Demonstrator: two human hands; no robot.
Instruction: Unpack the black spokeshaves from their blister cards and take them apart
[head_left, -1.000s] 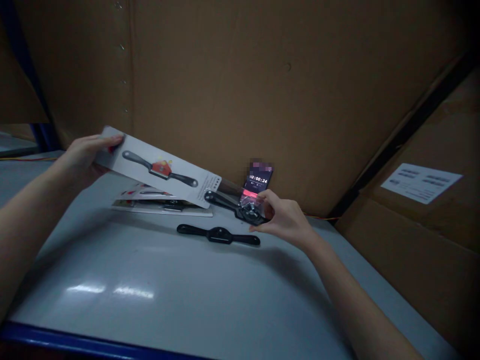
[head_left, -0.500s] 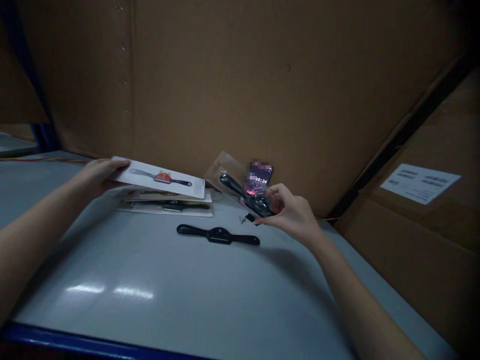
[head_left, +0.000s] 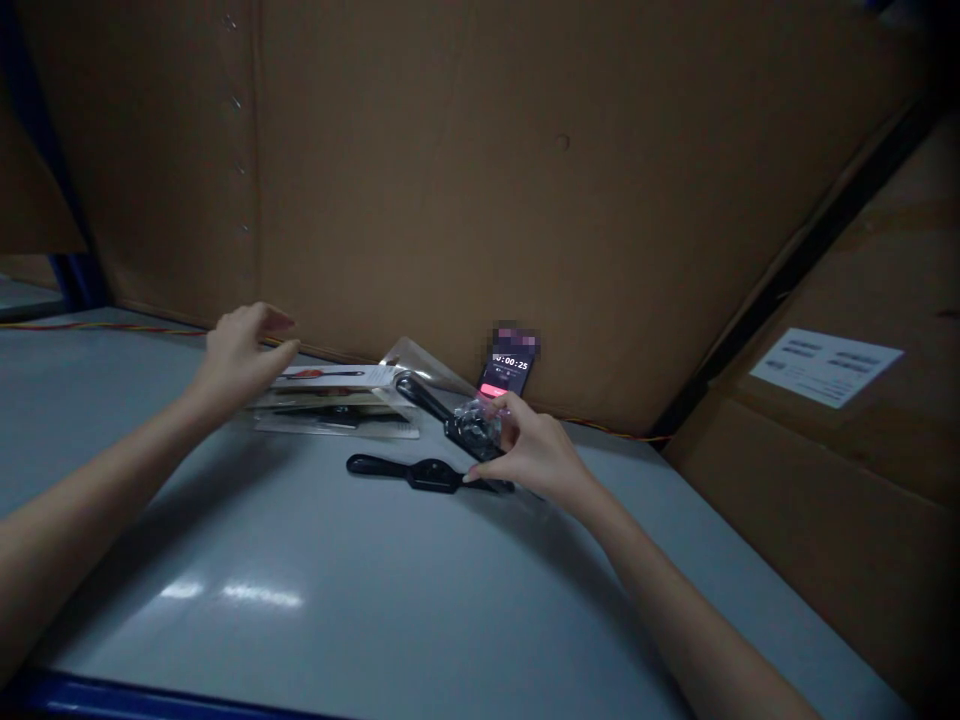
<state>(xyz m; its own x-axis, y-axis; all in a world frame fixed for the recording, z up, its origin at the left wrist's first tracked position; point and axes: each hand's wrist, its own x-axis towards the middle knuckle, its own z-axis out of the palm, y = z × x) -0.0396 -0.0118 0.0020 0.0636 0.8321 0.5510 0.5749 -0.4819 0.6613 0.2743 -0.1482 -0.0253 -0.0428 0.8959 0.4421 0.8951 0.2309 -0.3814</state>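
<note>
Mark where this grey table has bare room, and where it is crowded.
Free: the grey table between the black metal spokeshave and the blue front edge. Crowded: behind it, around white printed cards, clear plastic pack and right hand.

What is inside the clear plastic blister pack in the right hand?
A black metal spokeshave sits in the clear plastic blister pack; the right hand covers its lower end, so that part cannot be seen.

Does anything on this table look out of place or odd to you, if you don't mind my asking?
One spokeshave lies bare on the table, out of any packaging, while a second spokeshave in the right hand sits partly in a clear blister. The top card lies crooked on its stack.
</note>
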